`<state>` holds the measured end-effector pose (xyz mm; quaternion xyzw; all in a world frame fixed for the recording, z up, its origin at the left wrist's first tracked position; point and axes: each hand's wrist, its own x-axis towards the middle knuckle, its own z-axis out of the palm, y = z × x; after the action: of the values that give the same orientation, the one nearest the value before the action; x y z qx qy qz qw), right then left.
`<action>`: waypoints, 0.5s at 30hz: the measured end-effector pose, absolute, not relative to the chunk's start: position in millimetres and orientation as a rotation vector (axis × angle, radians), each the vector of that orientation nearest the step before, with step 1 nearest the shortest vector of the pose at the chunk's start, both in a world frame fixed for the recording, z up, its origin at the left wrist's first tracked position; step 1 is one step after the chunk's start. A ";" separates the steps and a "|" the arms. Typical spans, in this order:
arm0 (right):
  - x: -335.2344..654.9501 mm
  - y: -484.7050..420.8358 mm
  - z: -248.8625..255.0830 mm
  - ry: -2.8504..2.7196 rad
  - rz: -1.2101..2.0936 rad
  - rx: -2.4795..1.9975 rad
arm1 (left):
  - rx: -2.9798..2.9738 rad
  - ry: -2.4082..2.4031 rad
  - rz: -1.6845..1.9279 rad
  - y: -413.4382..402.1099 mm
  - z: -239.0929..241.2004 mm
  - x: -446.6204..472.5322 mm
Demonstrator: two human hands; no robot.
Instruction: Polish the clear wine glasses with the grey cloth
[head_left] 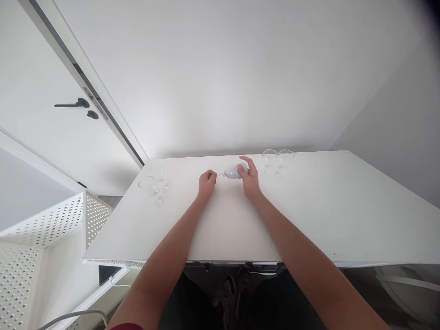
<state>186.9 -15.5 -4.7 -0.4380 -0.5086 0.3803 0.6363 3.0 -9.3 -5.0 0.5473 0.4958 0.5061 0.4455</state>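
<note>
A clear wine glass (231,172) lies sideways above the white table (309,215), held between both hands. My left hand (207,182) pinches its stem or foot end. My right hand (250,176) wraps the bowl, which seems to have a pale cloth stuffed in it. Two empty wine glasses (153,184) stand upright at the left of the table. Two more glasses (277,159) stand at the back, just right of my right hand.
The table meets a white wall at the back. A white door with a dark handle (74,105) is at the left. A perforated white shelf (51,220) stands beside the table's left edge. Dark objects lie under the front edge.
</note>
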 end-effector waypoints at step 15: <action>198.5 -18.8 0.7 -1.072 0.739 -0.980 | 1.565 0.860 0.811 -17.4 3.5 6.2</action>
<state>198.5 -18.8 0.7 -0.4375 -0.4787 0.3300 0.6860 6.2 -17.4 3.5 0.6629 0.3643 0.3436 0.5565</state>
